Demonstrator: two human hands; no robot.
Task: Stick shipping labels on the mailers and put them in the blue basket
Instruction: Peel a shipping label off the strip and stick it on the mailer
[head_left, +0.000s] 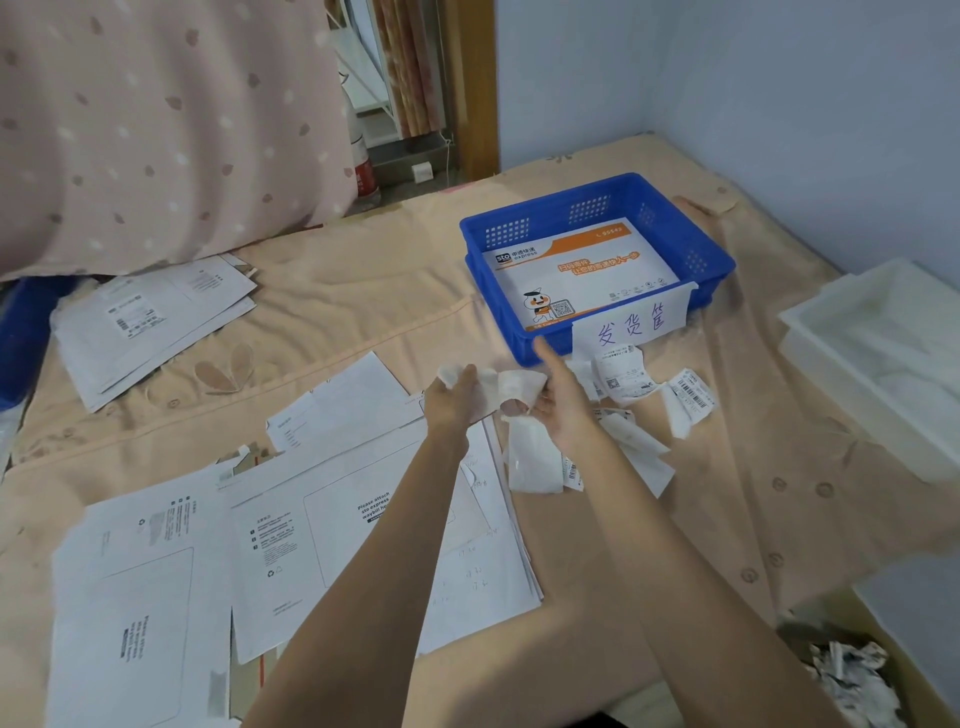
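Note:
Both my hands hold one white shipping label in the air above the bed, just in front of the blue basket. My left hand grips its left end; my right hand pinches its right end with the index finger stretched out toward the basket. An orange-and-white mailer lies flat inside the basket, which carries a handwritten paper tag on its front wall. Blank white mailers are spread under my left forearm. Loose labels lie crumpled right of my hands.
A second pile of mailers lies at the left by a pink pillow. A white tray stands at the right by the wall. A cardboard box with crumpled paper scraps sits at the bottom right.

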